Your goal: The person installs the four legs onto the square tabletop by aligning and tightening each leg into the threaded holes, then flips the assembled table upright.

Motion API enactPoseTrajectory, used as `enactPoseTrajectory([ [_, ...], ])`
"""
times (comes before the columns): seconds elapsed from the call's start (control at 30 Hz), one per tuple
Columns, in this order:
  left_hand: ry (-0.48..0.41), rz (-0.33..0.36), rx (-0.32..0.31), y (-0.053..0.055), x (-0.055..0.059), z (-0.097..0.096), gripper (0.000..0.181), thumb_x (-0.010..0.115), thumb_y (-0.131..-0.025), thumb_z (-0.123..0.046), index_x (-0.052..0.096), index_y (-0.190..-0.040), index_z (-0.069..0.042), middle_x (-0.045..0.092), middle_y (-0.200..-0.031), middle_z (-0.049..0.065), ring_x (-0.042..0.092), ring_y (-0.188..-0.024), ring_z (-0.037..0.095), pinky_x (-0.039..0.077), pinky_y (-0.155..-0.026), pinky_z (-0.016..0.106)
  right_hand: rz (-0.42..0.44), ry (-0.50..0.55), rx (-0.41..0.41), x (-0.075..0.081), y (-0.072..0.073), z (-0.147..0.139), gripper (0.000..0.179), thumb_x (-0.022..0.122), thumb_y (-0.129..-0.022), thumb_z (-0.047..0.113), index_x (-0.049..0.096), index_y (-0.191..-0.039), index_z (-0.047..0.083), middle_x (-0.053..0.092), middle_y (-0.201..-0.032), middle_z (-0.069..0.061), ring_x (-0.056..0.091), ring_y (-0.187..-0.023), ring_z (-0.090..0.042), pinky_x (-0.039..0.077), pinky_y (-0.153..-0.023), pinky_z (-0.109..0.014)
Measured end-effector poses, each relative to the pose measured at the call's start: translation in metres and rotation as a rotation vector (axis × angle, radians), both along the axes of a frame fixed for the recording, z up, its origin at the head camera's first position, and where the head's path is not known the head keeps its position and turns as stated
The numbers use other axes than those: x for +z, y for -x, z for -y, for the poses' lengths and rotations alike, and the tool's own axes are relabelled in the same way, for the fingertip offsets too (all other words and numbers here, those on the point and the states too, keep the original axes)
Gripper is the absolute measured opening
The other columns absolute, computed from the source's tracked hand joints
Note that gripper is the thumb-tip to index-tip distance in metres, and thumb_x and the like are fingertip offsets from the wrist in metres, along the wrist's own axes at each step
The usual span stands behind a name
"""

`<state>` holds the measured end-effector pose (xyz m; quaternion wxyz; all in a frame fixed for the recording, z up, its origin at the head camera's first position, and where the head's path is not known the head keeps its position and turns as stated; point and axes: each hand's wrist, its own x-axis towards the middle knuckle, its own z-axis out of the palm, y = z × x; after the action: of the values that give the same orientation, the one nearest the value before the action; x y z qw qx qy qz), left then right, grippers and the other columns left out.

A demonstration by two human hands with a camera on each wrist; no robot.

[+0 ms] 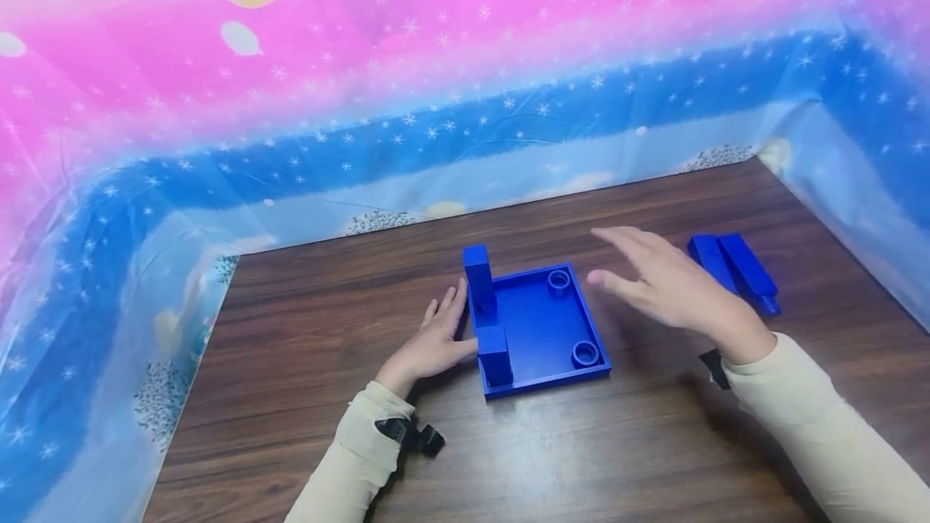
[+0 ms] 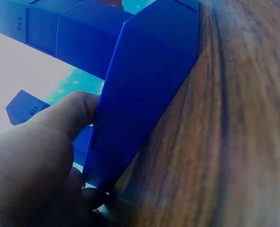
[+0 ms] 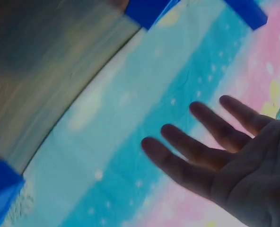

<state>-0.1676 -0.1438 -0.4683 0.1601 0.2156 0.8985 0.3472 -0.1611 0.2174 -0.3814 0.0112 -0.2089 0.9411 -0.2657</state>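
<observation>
A square blue tray with a low rim lies on the table. Two blue square posts stand upright along its left side, the far post and the near post; in the left wrist view the posts bear small numbers. Round sockets show at both right corners. My left hand touches the tray's left side, fingers extended, thumb at the rim beside the near post. My right hand hovers right of the tray, fingers spread and holding nothing, its palm facing the right wrist camera.
Two loose blue posts lie side by side on the table beyond my right hand, one with a round peg at its near end. The brown wooden table is bordered by a printed pink and blue cloth.
</observation>
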Motion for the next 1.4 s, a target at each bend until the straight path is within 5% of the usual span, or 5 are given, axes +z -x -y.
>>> enactPoseTrajectory([
  [0.3,-0.004,0.002,-0.008,0.000,-0.004,0.000,0.102,0.063,-0.099,-0.041,-0.003,-0.168,-0.004,0.004,-0.176,0.014,-0.004,-0.163,0.027,-0.008,-0.129,0.048,-0.048,-0.175,-0.202,0.007,0.007,-0.039,0.098,0.057,-0.099,0.069,0.025,-0.168,0.009,0.032,-0.165,-0.030,0.039,-0.140,-0.061,0.039,-0.101,-0.080],
  [0.43,-0.013,0.013,-0.004,0.000,-0.004,0.001,0.103,0.064,-0.099,-0.042,-0.003,-0.168,-0.005,0.006,-0.176,0.014,-0.004,-0.163,0.028,-0.008,-0.129,0.049,0.024,-0.253,-0.258,0.000,0.013,-0.061,0.102,0.059,-0.099,0.069,0.018,-0.169,0.008,0.028,-0.163,-0.035,0.040,-0.133,-0.067,0.042,-0.092,-0.083],
  [0.67,-0.008,0.002,-0.020,0.001,-0.004,0.000,0.103,0.063,-0.098,-0.041,-0.003,-0.168,-0.004,0.004,-0.176,0.013,-0.004,-0.163,0.027,-0.008,-0.129,0.048,0.176,-0.282,-0.302,-0.012,0.024,-0.093,0.100,0.070,-0.099,0.050,0.019,-0.165,-0.003,0.022,-0.158,-0.043,0.034,-0.135,-0.070,0.037,-0.097,-0.085],
  [1.07,-0.015,-0.005,-0.017,0.002,-0.003,0.001,0.103,0.062,-0.097,-0.039,-0.003,-0.168,-0.005,0.004,-0.176,0.013,-0.004,-0.163,0.027,-0.008,-0.129,0.048,0.218,-0.307,-0.291,-0.025,0.035,-0.099,0.087,0.074,-0.098,0.026,0.026,-0.160,-0.009,0.027,-0.154,-0.046,0.037,-0.132,-0.070,0.039,-0.095,-0.085],
  [1.4,-0.024,-0.008,-0.011,0.001,-0.001,0.001,0.104,0.065,-0.098,-0.042,-0.003,-0.168,-0.004,0.004,-0.176,0.014,-0.004,-0.163,0.028,-0.008,-0.129,0.050,0.206,-0.272,-0.166,-0.033,0.041,-0.090,0.086,0.077,-0.091,0.009,0.028,-0.158,-0.015,0.032,-0.148,-0.052,0.039,-0.131,-0.070,0.039,-0.102,-0.080],
])
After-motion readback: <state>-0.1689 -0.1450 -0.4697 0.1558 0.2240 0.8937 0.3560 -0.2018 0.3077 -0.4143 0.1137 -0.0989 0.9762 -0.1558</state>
